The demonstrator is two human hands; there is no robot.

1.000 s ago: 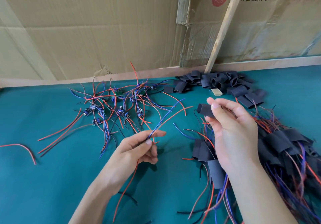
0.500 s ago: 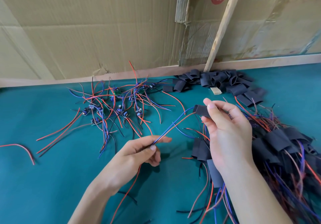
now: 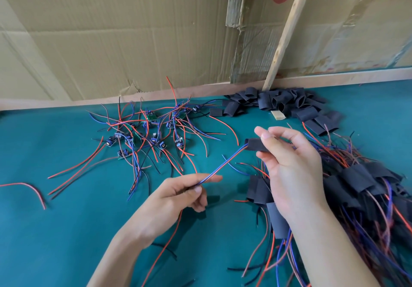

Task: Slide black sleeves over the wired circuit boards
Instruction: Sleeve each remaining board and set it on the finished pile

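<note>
Where the frame cuts off at right and bottom, we lose much of the biggest mass: a heap of sleeved boards [image 3: 365, 188], black tubing and red-blue leads tangled together, its lower part blurred. On the teal table [image 3: 44, 231], farther back, a pile of loose black sleeves [image 3: 278, 104] lies against the cardboard wall [image 3: 111, 41], partly screened by a leaning wooden stick [image 3: 287, 30]. Left of centre we note a scatter of bare circuit boards [image 3: 153, 137] with wires crossing every way; a count is not possible. Our right hand [image 3: 292, 164] pinches one black sleeve [image 3: 256, 145] between thumb and fingers, raised above the table. Our left hand [image 3: 176, 199] grips a red-blue wire pair [image 3: 223, 164] that runs up into the sleeve's open end. The board on those wires is hidden, probably behind the left palm. A single red wire [image 3: 29, 188] lies far left.
</note>
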